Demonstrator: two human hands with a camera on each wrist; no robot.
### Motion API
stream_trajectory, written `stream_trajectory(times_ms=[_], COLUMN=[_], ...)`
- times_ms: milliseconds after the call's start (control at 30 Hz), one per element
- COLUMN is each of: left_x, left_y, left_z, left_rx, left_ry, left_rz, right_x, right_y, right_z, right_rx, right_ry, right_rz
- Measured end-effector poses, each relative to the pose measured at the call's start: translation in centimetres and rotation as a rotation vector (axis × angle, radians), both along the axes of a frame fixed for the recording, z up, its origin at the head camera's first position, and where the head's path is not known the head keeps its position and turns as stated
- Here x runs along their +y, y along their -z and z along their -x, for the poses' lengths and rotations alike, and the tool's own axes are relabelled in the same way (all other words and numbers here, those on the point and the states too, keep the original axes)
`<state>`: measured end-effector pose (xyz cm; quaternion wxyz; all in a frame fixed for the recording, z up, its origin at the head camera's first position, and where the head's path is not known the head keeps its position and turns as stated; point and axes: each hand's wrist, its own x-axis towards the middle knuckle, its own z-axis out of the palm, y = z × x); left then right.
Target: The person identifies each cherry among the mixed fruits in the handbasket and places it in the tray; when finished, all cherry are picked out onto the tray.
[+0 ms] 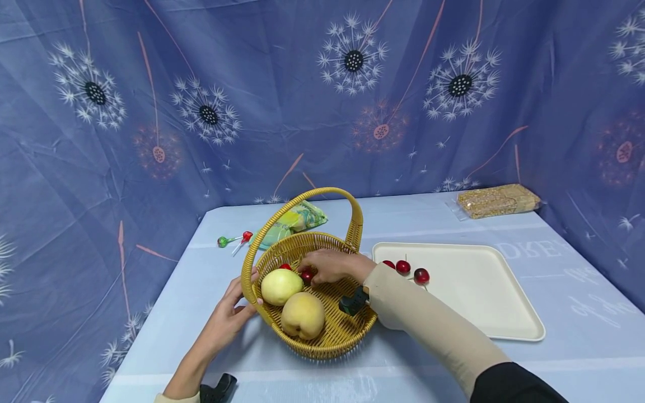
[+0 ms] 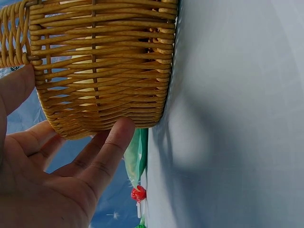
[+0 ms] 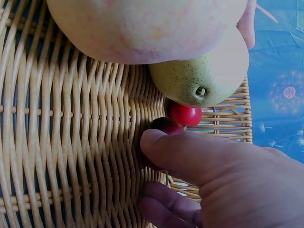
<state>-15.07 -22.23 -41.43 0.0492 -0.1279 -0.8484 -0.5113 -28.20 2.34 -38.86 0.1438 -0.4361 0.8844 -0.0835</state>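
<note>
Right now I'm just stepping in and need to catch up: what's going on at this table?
A person is working at a wicker basket on a blue-covered table. The left hand steadies the basket's outer wall, fingers straight against the weave. The right hand reaches inside and pinches a dark red cherry beside a pear and a peach; another cherry lies by it. Three cherries sit on the cream tray to the right.
</note>
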Motion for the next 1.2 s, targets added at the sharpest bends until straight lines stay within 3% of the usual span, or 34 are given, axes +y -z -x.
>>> stream_trajectory(times_ms=[300, 633, 900, 1200], left_x=[-0.1, -0.1, -0.2, -0.2], left_y=[0.1, 0.2, 0.2, 0.2], left_z=[0.0, 0.1, 0.1, 0.3], left_rx=[0.013, 0.011, 0.019, 0.011], left_ry=[0.014, 0.003, 0.014, 0.016], left_rz=[-0.004, 0.005, 0.003, -0.002], right_x=[0.1, 0.8, 1.8, 3.5], right_y=[0.2, -0.6, -1.9, -3.5], right_z=[0.0, 0.1, -0.8, -2.5], right_rx=[0.006, 0.012, -0.036, 0.007], right_ry=[0.003, 0.047, 0.053, 0.045], right_rz=[0.015, 0.116, 0.225, 0.317])
